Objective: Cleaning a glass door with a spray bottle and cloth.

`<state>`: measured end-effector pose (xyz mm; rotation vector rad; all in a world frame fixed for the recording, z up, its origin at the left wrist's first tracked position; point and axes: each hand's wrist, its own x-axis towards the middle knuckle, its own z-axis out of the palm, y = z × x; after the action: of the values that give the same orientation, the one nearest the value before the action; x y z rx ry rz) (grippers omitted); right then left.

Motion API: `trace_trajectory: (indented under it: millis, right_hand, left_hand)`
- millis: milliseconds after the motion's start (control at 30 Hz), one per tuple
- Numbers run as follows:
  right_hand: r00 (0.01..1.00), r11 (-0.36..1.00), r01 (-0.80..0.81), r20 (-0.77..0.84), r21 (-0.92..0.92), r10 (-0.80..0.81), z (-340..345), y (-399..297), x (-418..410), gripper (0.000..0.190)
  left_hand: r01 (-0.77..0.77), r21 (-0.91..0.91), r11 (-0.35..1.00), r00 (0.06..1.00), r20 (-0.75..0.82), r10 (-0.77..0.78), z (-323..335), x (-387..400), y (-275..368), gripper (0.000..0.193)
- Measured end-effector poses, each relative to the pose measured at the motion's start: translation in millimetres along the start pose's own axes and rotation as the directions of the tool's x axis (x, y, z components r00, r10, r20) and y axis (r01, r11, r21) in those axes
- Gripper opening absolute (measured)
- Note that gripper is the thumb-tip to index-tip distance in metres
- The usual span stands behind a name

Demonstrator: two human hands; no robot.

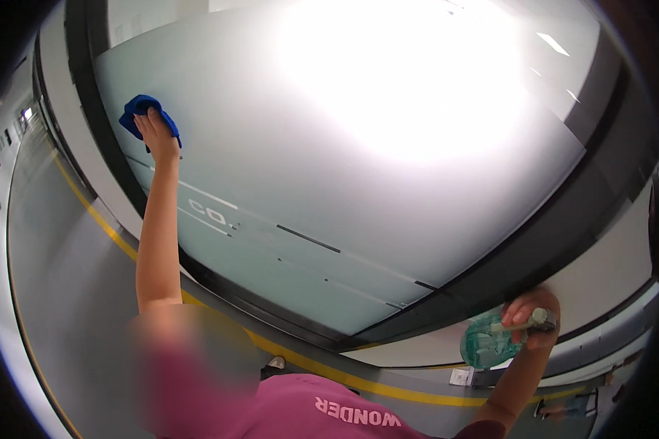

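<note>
My left hand (156, 134) reaches up at the left and presses a folded blue cloth (141, 104) against a large frosted glass panel (252, 164). The fingers lie over the cloth, which shows around them. At the lower right, my right hand (532, 315) is closed around the neck of a translucent green spray bottle (486, 343), beside the panel's dark frame. The bottle is tilted, and clear liquid seems to be inside. Pale lines and lettering cross the lower part of the glass, to the right of my left forearm. A strong glare whitens its upper part.
A dark frame (505, 258) borders the glass. Grey floor (71, 263) with a yellow line (107, 228) runs along the wall's foot. A small white box-like fitting (459, 377) is low on the wall, below the bottle. Another person (576, 406) is at the far lower right.
</note>
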<state>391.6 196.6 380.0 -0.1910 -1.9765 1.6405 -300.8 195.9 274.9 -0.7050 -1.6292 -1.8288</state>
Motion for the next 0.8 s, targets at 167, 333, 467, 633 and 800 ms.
trace_trajectory:
  millis: [167,333,467,633,800]
  right_hand:
    - [1.000,1.000,-0.018,0.017,0.010,0.017,0.2,-7.7,-1.0,0.045]
    - [0.996,1.000,-0.029,0.079,0.000,0.029,-2.1,-10.0,1.0,0.043]
    - [0.997,0.996,0.067,0.040,-0.063,-0.064,3.6,-3.3,2.8,0.046]
    - [0.999,0.994,-0.045,0.010,-0.104,0.046,-1.2,-7.7,-5.9,0.045]
    - [0.992,0.987,-0.117,-0.056,-0.107,0.112,3.0,-12.8,-9.9,0.045]
  left_hand:
    - [-0.432,0.137,0.891,0.901,0.023,0.433,23.5,-42.9,117.3,0.058]
    - [-0.701,-0.040,0.712,0.703,0.131,0.699,30.3,-124.1,273.8,0.047]
    - [-0.791,-0.271,0.549,0.539,0.118,0.834,34.9,-171.5,364.4,0.040]
    - [-0.768,-0.468,0.436,0.503,-0.021,0.864,54.9,-191.6,452.0,0.047]
    - [-0.817,-0.400,0.416,0.480,-0.072,0.874,58.4,-178.1,443.3,0.049]
